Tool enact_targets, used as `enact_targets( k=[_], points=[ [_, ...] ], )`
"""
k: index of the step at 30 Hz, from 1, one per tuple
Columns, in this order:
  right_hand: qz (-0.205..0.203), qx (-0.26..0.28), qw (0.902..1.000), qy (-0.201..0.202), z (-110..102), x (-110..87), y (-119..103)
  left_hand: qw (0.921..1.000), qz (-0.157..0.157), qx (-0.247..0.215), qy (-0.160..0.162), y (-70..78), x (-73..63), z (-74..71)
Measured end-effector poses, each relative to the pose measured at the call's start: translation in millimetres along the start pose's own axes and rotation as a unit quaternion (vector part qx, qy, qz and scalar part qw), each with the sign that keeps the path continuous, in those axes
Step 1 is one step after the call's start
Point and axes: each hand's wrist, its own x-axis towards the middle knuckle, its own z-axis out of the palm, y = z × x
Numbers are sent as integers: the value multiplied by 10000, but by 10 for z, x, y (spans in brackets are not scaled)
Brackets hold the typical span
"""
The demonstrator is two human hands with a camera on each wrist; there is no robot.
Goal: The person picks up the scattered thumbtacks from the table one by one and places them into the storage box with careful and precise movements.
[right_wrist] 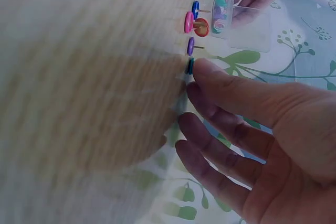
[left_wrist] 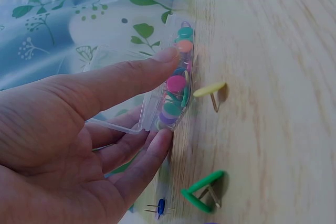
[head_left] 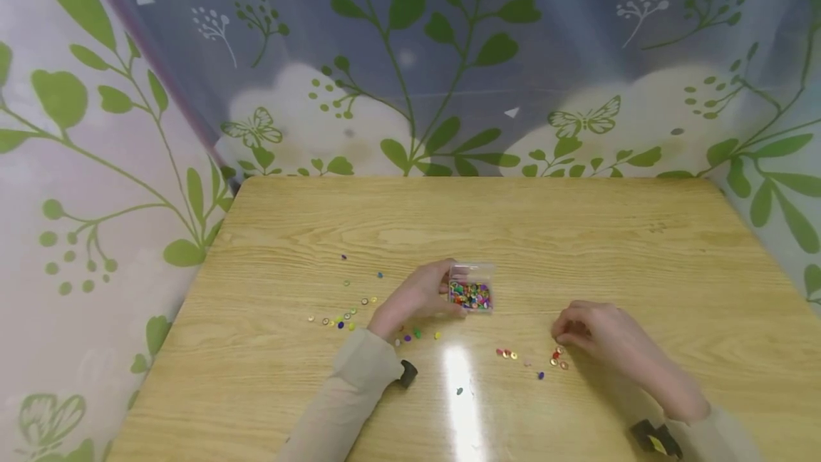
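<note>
The left hand [head_left: 420,298] was partly closed about a clear plastic box [head_left: 476,311], thumb on its six o'clock side and fingers reaching behind it from nine o'clock, so the hold looked gentle but secure. The right hand [head_left: 606,330] was off at four o'clock from the box, low over the tabletop, its thumb and forefinger nearly together; a teal thumbtack [right_wrist: 190,66] showed at the thumb tip in the right wrist view, but whether it was pinched I could not tell. The box sat near the middle, packed with mixed thumbtacks [head_left: 471,295], its hinged lid [head_left: 474,271] thrown back toward twelve. For work this fine, a light pinch at the rim of the head, clear of the pin, would have been best, with the box braced level lest it tip and spill. Red and gold thumbtacks [head_left: 555,356] lay just at six o'clock from the right fingertips, a blue thumbtack [head_left: 541,376] at seven, so that wrist was best kept high. More were scattered between eight and ten o'clock from the box on the wood-grain table [head_left: 641,248], and a leaf-printed wall covering [head_left: 407,6] rose at twelve.
</note>
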Motion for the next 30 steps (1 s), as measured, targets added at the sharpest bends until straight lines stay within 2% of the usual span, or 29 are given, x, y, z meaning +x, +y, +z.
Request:
enact_targets(
  k=[8,19,24,30],
  points=[
    [41,-9,10000,79,-14,126,-57,10000,-7,43,2,-9,-8,-9],
    [-25,-84,9999,136,24,547,-324,10000,55,-82,8,-27,-8,-8],
    [-95,-91,9990,423,68,716,-463,10000,26,-19,24,-32,-3,4],
    [-234,40,9952,954,134,824,-540,9998,197,-22,25,-32,11,0]
  ],
)
